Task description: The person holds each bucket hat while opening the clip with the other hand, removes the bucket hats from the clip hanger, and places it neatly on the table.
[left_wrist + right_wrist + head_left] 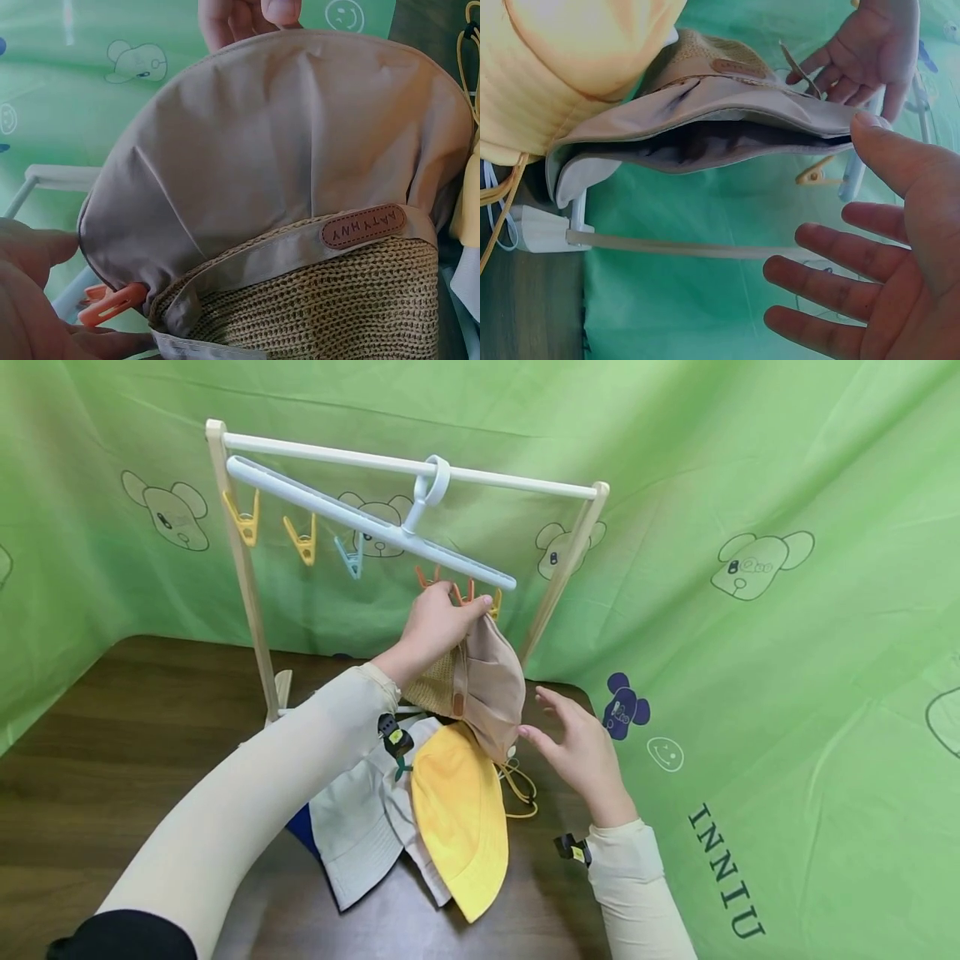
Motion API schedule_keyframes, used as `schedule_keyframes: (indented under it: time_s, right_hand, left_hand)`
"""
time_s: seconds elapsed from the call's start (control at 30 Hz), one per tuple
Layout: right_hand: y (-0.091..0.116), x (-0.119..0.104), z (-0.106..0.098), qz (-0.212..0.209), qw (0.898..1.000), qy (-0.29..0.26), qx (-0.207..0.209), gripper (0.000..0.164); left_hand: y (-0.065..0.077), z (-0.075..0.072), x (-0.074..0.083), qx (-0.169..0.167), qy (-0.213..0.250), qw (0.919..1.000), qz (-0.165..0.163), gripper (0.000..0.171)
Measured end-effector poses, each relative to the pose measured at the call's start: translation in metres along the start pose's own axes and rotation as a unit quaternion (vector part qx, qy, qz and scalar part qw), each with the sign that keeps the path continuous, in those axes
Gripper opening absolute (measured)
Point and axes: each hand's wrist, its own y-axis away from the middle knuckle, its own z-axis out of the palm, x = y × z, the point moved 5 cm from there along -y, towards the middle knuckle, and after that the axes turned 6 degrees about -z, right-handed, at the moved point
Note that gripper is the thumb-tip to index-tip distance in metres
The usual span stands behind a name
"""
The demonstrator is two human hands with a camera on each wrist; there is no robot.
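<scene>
A beige hat with a knitted straw crown and a brown leather tag hangs below the right end of the pale blue hanger. An orange clip bites the corner of its brim. My left hand is at that corner, thumb tip touching the brim edge and fingers extended on the crown side, with the clip between. My right hand has its fingers spread, its thumb tip at the opposite brim edge. The fabric brim flares out between both hands.
A wooden rack with a white bar carries the hanger. Yellow clips and a blue clip hang along it. On the brown table lie a yellow hat with a cord and a pale grey hat. Green cloth surrounds it.
</scene>
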Motion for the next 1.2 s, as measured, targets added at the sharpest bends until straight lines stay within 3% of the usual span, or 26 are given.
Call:
schedule_keyframes:
  time_s: [0.1,0.33,0.43,0.73,1.2]
  right_hand:
    - [0.001,0.004,-0.001,0.004,1.0,0.004,0.001,0.066]
    - [0.003,0.009,-0.002,0.01,1.0,-0.001,-0.007,0.065]
    - [0.004,0.008,-0.002,0.011,1.0,-0.001,-0.005,0.064]
    - [0.007,0.007,-0.001,0.022,1.0,-0.001,-0.018,0.065]
    - [0.001,-0.005,0.021,0.007,1.0,0.002,-0.03,0.066]
  left_hand:
    - [-0.004,0.0,0.001,0.024,-0.003,0.9997,0.001,0.043]
    - [-0.012,0.002,-0.001,0.079,0.038,0.9962,0.003,0.046]
    - [-0.016,0.003,-0.002,0.094,0.029,0.9952,0.003,0.049]
    - [-0.028,0.005,-0.002,0.108,-0.001,0.994,-0.016,0.052]
    - [-0.03,0.009,-0.002,0.131,0.002,0.9913,-0.017,0.05]
